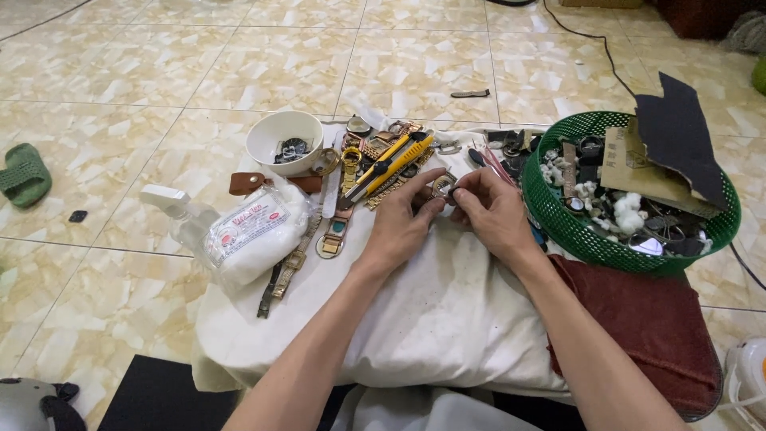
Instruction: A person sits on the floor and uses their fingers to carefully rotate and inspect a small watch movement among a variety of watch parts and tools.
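My left hand point(401, 226) and my right hand point(493, 215) meet over a white cloth point(431, 311), and together they pinch a small metal watch case point(444, 187) between their fingertips. Just beyond the hands lies a heap of watches and metal watch bands point(375, 156), with a yellow utility knife point(392, 162) on top. A watch with a brown strap and a teal face point(333, 227) lies to the left of my left hand.
A white bowl point(284, 141) with small parts stands at the back left. A bag of cotton point(255, 233) and a clear bottle point(177, 209) lie left. A green basket point(594, 239) of watch parts sits right, a dark red cloth point(646, 327) in front of it. A green sandal point(24, 173) rests on the tiled floor.
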